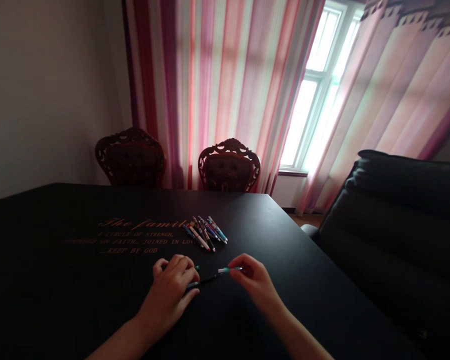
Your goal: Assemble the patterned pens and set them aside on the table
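Two hands, slim plastic pen, matte tabletop

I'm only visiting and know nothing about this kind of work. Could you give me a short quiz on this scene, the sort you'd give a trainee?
1. What lies in a bunch on the black table, beyond the hands?
2. True or false: the right hand pinches a teal-tipped pen piece.
3. Which is nearer the window: the left carved chair or the right carved chair?

Key: 1. Pens. 2. True. 3. The right carved chair.
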A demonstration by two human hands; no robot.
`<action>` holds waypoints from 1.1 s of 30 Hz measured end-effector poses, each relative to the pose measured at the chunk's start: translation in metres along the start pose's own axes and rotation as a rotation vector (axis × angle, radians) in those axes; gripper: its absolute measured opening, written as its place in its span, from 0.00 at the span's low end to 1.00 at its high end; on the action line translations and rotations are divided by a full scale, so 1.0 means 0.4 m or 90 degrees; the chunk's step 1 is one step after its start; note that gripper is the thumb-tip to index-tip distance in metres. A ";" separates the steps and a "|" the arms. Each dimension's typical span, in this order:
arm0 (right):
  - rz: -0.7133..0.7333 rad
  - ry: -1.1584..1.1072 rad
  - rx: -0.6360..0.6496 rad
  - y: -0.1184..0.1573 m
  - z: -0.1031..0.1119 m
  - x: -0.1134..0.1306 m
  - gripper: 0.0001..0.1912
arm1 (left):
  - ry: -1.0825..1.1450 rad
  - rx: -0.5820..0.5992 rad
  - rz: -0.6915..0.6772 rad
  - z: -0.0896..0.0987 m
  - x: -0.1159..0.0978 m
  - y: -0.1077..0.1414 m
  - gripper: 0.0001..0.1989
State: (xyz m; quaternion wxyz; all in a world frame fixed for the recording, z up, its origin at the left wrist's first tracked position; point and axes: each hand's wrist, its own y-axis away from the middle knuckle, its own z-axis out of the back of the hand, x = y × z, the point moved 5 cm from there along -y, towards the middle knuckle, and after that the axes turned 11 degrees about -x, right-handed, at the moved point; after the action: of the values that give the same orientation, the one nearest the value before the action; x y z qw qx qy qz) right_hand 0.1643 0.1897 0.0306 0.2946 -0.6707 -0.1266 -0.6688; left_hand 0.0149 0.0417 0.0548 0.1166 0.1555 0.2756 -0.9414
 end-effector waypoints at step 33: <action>0.027 0.126 0.020 -0.018 0.032 -0.010 0.10 | -0.023 -0.017 0.032 -0.002 0.027 -0.003 0.03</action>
State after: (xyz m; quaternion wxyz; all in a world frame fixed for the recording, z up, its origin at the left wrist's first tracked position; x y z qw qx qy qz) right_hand 0.1705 0.2037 0.0292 0.3302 -0.5991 -0.0927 -0.7235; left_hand 0.0047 0.0416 0.0510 0.1470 0.1440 0.2818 -0.9372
